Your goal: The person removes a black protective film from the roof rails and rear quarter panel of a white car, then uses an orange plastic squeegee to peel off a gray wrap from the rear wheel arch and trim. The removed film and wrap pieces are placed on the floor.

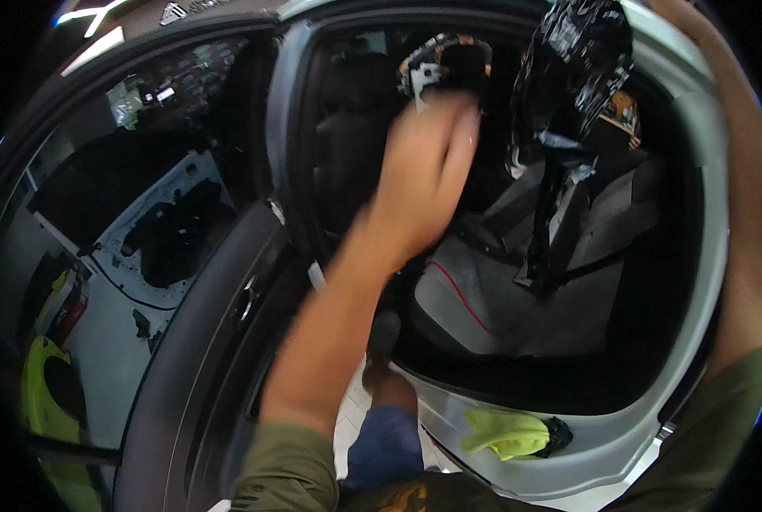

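My left hand is raised in the open doorway of a white car, in front of the rear seats. It is smeared by motion and its fingertips are hard to make out; a dark thing with a patterned orange-and-white edge shows just beyond them. My right arm reaches up along the right side of the door frame, where my right hand is at the top edge, its fingers mostly out of sight. Between the two, crumpled shiny black plastic hangs over the upper seat area.
A grey seat with red piping lies inside. On the white door sill rests a yellow-green cloth beside some black plastic. The opened car door stands at left; beyond its window are a removed door panel and a lime-green part.
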Tool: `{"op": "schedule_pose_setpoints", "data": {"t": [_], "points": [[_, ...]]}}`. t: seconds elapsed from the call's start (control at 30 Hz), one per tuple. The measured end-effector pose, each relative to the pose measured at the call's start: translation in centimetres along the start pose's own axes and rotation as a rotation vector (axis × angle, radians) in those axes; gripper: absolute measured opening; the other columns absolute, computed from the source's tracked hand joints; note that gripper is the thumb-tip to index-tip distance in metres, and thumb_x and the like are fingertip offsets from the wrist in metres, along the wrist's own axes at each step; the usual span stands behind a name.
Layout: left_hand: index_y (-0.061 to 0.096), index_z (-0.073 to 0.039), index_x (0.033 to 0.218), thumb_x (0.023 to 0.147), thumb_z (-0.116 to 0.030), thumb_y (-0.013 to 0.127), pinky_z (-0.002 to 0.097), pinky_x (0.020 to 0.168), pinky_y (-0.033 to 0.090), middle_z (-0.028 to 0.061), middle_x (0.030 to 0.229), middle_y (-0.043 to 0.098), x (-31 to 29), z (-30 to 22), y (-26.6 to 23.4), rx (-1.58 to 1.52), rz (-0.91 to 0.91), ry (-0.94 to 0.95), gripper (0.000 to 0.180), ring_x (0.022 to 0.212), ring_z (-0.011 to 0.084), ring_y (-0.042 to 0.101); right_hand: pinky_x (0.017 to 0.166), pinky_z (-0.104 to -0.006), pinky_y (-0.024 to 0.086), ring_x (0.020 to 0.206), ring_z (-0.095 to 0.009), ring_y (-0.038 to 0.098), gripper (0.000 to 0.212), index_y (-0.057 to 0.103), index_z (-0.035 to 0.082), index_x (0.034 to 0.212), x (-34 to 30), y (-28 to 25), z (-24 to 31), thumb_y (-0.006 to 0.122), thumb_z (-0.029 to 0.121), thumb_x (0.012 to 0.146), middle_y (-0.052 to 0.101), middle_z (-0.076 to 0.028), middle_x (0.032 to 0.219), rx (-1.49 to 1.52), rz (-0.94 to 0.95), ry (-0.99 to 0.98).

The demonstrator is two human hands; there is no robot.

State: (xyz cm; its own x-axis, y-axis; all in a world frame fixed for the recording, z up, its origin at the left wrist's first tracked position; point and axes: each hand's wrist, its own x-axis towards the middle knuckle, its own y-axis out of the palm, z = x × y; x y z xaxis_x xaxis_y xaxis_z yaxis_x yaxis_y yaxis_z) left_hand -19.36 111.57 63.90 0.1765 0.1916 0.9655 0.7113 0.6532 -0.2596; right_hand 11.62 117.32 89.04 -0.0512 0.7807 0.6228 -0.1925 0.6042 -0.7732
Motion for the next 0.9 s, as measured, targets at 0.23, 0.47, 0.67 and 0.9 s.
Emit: {"op": "schedule_pose_setpoints", "data": {"t": [0.23, 0.47, 0.67, 0.9], "points": [[0.067, 0.003, 0.095, 0.089, -0.028, 0.053, 0.0385, 0.072, 0.05, 0.021, 0.089, 0.068, -48.1, -15.5, -15.5, -0.039, 0.483, -1.445, 0.035, 0.078, 0.0314, 0.066, 0.075, -0.0459, 0.054, 0.083, -0.035, 0.068, 0.031, 0.069, -0.001, 0.094, 2.7, -4.3, -4.0, 0.046, 0.02, 0.09, 0.069, -0.023, 0.088, -0.845, -0.326, -0.38], [0.061, -0.005, 0.076, 0.082, -0.014, 0.056, 0.0398, 0.053, 0.046, 0.0135, 0.064, 0.06, -71.3, -41.9, -35.2, 0.479, 0.654, -1.434, 0.012, 0.061, 0.0269, 0.058, 0.093, -0.044, 0.048, 0.109, -0.034, 0.061, 0.037, 0.071, 0.006, 0.099, -8.0, -0.8, 1.0, 0.051, 0.034, 0.087, 0.065, -0.024, 0.11, -0.127, -0.319, 0.038], [0.058, -0.004, 0.075, 0.095, -0.024, 0.046, 0.0429, 0.056, 0.048, 0.0178, 0.069, 0.06, -75.2, -49.9, -35.0, 0.595, 0.625, -1.267, 0.031, 0.061, 0.0331, 0.057, 0.11, -0.0601, 0.019, 0.137, -0.035, 0.034, 0.058, 0.039, 0.013, 0.142, -12.0, 2.7, -0.4, 0.048, 0.037, 0.091, 0.037, -0.014, 0.148, -0.562, -0.623, -0.085], [0.07, -0.002, 0.09, 0.089, -0.036, 0.051, 0.0494, 0.078, 0.049, 0.0249, 0.088, 0.066, -69.8, -57.9, -38.3, 0.444, 0.459, -2.004, 0.039, 0.083, 0.0403, 0.065, 0.078, -0.0512, 0.045, 0.092, -0.047, 0.057, 0.028, 0.057, -0.004, 0.099, -32.6, 16.9, 11.5, 0.051, 0.022, 0.092, 0.061, -0.03, 0.095, 0.48, 0.249, -0.646]]}}
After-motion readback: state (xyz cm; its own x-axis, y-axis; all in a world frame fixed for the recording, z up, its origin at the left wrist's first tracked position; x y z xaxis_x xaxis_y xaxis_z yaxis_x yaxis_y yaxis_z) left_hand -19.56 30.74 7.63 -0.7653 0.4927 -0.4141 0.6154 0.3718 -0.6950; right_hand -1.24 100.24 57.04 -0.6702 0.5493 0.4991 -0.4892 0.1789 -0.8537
